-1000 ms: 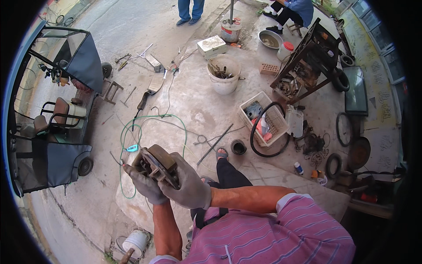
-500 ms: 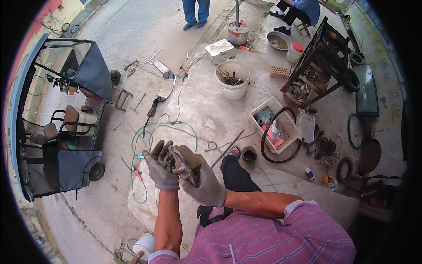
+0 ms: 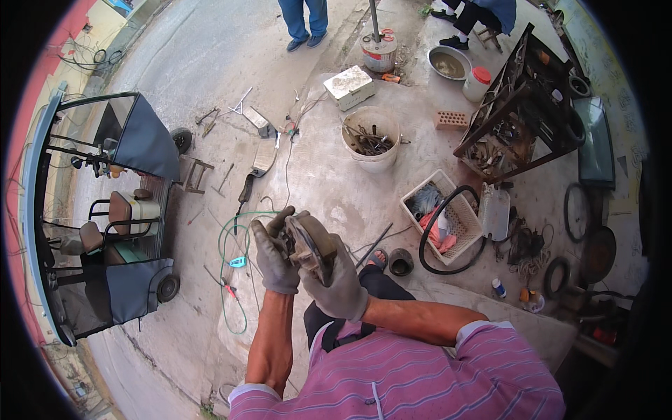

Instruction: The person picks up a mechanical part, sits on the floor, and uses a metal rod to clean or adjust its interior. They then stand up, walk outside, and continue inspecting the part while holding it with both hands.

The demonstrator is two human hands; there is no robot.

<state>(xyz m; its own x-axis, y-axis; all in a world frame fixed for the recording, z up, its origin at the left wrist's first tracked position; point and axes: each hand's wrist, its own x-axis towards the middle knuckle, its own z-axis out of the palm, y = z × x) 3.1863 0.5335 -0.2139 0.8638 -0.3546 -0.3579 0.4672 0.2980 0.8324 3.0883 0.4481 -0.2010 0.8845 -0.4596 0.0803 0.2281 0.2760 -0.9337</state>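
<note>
Both my hands wear grey work gloves and are raised in front of me. Between them is a dirty round metal part like a brake drum (image 3: 306, 238), tilted on edge with a dark rim. My right hand (image 3: 337, 287) grips it from the right and below, its thumb pressed on the near side. My left hand (image 3: 275, 257) is closed against the left face, fingers bent around its upper edge. The palms and that left face are partly hidden. Beyond my hands, a green hose (image 3: 221, 241) lies looped on the ground, with a small blue tool (image 3: 238, 262) beside it.
A white bucket (image 3: 371, 159) of metal pieces stands ahead. Right of my foot are a dark pot (image 3: 400, 262), a cream crate (image 3: 465, 243) with rags and a black tyre ring (image 3: 418, 231). A three-wheeled vehicle (image 3: 143, 203) stands left; a rusty metal rack (image 3: 518, 112) stands right. Two people are beyond.
My left hand's fingers have closed in on the round part, which has turned slightly and shifted right in view. The whole view has swung a little.
</note>
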